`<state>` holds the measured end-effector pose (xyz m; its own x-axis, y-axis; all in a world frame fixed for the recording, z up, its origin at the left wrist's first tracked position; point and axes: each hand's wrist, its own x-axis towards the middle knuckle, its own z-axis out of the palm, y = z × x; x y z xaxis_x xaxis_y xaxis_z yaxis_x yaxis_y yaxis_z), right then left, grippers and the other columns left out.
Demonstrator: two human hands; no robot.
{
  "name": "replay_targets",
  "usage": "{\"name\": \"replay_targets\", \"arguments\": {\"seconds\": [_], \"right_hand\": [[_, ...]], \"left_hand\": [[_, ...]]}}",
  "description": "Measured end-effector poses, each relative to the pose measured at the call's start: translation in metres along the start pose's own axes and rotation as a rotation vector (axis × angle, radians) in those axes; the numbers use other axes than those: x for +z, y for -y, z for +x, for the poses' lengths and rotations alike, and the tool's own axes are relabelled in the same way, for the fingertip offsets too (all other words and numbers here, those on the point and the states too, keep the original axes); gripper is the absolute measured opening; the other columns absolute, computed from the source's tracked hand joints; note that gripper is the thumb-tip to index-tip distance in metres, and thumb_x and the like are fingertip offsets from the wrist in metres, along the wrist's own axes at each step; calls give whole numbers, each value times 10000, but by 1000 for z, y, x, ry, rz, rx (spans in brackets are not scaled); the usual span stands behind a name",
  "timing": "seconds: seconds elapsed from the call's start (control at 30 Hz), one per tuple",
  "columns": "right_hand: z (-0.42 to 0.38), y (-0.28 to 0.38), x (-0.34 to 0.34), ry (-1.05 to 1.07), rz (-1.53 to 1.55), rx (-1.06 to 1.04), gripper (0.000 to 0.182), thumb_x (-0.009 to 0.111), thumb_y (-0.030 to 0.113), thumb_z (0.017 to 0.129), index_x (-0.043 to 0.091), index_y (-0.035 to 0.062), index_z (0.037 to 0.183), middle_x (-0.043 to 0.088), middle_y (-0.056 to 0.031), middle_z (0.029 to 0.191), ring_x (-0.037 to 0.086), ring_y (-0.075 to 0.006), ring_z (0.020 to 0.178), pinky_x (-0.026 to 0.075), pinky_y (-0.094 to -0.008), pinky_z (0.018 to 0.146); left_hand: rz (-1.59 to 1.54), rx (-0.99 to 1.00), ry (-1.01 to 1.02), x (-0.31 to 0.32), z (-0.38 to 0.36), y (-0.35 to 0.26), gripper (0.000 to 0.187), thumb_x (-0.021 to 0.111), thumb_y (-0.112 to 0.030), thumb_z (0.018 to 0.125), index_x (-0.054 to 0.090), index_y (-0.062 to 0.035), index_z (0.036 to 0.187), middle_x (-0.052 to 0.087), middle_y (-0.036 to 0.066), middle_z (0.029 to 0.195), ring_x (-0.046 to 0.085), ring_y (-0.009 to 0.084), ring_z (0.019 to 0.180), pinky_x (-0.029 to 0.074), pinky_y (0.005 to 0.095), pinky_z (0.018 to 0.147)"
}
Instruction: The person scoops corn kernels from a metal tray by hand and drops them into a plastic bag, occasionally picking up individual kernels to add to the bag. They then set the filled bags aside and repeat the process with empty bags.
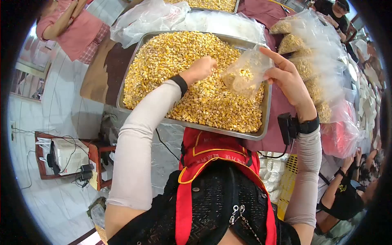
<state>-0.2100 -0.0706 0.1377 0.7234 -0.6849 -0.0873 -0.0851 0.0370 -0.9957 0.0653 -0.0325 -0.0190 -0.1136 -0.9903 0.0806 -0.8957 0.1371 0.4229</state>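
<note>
A large metal tray (267, 107) is heaped with yellow corn kernels (163, 55). Over the middle of the heap is my left hand (200, 68), its fingers curled closed; what they hold, if anything, is hidden. At the tray's right side my right hand (288, 75) pinches the upper edge of a clear plastic bag (250, 67) between thumb and fingers, with the index finger stretched out along it. Some kernels lie inside this bag, which hangs tilted over the corn, its lower part close to the heap.
Several filled clear bags (303, 65) stand in a row to the right on the dark red tablecloth (281, 132). Loose plastic sheeting (151, 20) and another corn tray (212, 4) lie beyond. A person (73, 32) stands at the upper left; other people sit at the right.
</note>
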Motion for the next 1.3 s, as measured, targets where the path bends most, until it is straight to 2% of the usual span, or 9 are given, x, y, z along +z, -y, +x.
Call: {"name": "replay_targets", "arguments": {"seconds": [0.1,0.2,0.5,0.63,0.73,0.9,0.97,1.07,1.3], "right_hand": [[1,-3,1,54,15,28,530,483,7,764,426,44,1289,536,22,882,476,-38,710,396,-181,657],[0,0,10,30,34,-10,527,509,5,740,455,26,1264,528,6,791,446,-53,651,389,-188,614],[-4,-6,1,-47,-38,7,549,501,-9,721,476,74,1263,508,32,767,428,-48,636,369,-178,596],[-6,-4,3,-15,-41,-7,540,500,0,722,482,71,1257,500,36,762,422,-44,637,359,-175,590],[-4,-4,4,-4,-59,-8,532,501,16,730,476,67,1260,505,33,761,429,-44,642,359,-174,589],[-4,2,12,-35,-135,-47,536,502,33,741,453,65,1274,532,13,747,461,-50,646,370,-177,582],[-5,3,12,6,-216,-47,532,490,45,752,451,75,1281,526,30,773,443,-35,660,361,-177,612],[-3,0,10,12,-201,-51,546,490,33,741,447,83,1283,536,5,750,466,-49,651,382,-185,604],[-1,-8,9,-11,-169,-105,554,493,3,718,441,30,1268,542,-12,737,486,-66,640,401,-200,588]], "left_hand": [[-35,15,-124,2,11,7,212,477,-72,769,587,-48,949,566,172,956,540,350,896,437,421,774],[339,-64,114,12,10,-14,302,436,-209,855,503,-47,1101,518,115,1078,479,317,1017,353,480,868],[249,28,29,2,-8,-7,244,479,-259,862,535,-49,973,534,131,880,529,310,848,436,396,719],[-307,-179,-222,-8,-12,-1,186,511,-224,843,564,-49,876,537,86,732,541,230,677,463,351,615],[-1696,-762,-284,-23,-15,1,194,497,-250,869,555,-66,875,502,13,714,492,137,621,411,224,499],[-2131,-667,-221,-58,-5,-23,187,475,-242,856,528,-65,828,480,34,684,453,137,570,390,243,463],[-2161,-206,-3,-74,5,-30,160,477,-212,869,507,-64,819,457,19,672,428,130,602,371,234,510],[-2163,33,120,-107,18,-84,164,475,-205,868,480,-59,793,440,18,655,423,125,594,383,248,539],[-1906,-70,-89,-109,27,-178,165,477,-183,853,480,-34,780,463,29,669,457,144,620,413,297,617]]}}
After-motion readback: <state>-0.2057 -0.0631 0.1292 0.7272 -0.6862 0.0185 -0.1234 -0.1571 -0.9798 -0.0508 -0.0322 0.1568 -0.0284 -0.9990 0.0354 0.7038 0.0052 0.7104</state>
